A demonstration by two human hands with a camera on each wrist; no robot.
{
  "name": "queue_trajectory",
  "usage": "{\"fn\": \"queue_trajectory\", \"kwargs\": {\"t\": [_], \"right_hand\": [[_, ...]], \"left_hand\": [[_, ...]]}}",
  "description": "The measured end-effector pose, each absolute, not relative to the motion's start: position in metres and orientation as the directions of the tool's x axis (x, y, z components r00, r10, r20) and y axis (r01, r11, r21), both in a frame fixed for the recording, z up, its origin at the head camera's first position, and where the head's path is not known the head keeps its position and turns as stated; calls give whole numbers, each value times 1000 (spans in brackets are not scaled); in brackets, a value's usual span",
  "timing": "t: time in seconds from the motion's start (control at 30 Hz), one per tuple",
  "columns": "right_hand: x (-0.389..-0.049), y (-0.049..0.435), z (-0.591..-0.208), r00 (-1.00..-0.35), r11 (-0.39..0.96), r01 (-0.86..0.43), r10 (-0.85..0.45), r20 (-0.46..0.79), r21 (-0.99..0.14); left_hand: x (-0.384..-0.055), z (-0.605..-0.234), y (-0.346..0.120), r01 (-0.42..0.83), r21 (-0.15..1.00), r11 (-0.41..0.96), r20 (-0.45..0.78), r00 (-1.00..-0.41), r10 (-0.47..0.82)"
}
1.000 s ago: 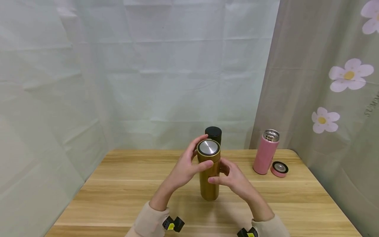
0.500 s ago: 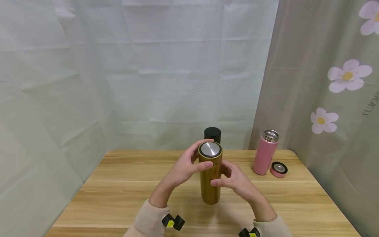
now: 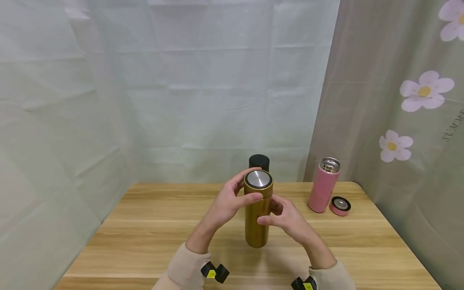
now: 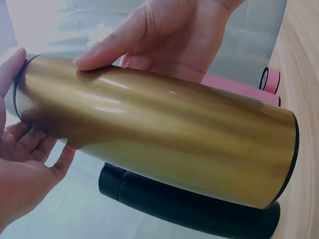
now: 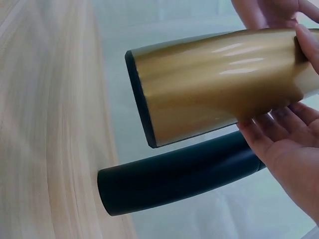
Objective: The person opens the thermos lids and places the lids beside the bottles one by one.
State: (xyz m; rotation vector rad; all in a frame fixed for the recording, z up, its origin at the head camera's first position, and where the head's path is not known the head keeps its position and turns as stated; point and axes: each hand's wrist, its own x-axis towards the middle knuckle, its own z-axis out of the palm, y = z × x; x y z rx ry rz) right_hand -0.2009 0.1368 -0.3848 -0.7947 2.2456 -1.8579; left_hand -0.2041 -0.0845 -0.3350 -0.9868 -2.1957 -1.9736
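Pale, creased fabric sheeting (image 3: 210, 96) hangs behind a light wood-grain counter (image 3: 152, 233), likely to screen off the surroundings. Over the middle of the counter, a person holds a tall gold cylindrical metal flask (image 3: 255, 231) upright, apparently raised a little off the surface. Their left hand (image 3: 226, 204) grips it high, fingers curving round its gold lid with a silver disc (image 3: 258, 179) and thumb across the front; their right hand (image 3: 290, 222) grips the body lower down, thumb forward and fingers behind. Split high and low like that, the two grips probably steady so tall and smooth a shape. Just behind stands a slim black cylindrical flask (image 3: 259, 162), its top covered, seemingly out of the hands' way. To the right, a pink cylindrical flask with a bare steel mouth (image 3: 322, 189) stands beside its apparent cap, a round pink lid (image 3: 340, 204), presumably kept close so the pair stays together.
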Motion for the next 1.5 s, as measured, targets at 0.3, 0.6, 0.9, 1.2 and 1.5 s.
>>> {"fn": "queue_trajectory", "kwargs": {"t": [0.3, 0.6, 0.9, 1.2, 1.5], "right_hand": [[-203, 136, -384, -859, 106, -349, -433, 273, -931], [-203, 133, -383, -903, 180, -357, -317, 289, -917], [-202, 134, -383, -908, 170, -326, -331, 258, -930], [-199, 140, -381, -843, 75, -347, -463, 275, -935], [-201, 142, -383, -827, 47, -340, -491, 275, -939]], "left_hand": [[-205, -334, -78, 473, 881, -8, 443, -819, 364], [-200, -336, -66, 485, 873, 52, 465, -860, 212], [-202, -335, -76, 443, 896, 32, 410, -852, 324], [-206, -331, -89, 413, 909, -59, 382, -766, 517], [-205, -332, -88, 411, 909, -67, 385, -771, 507]]}}
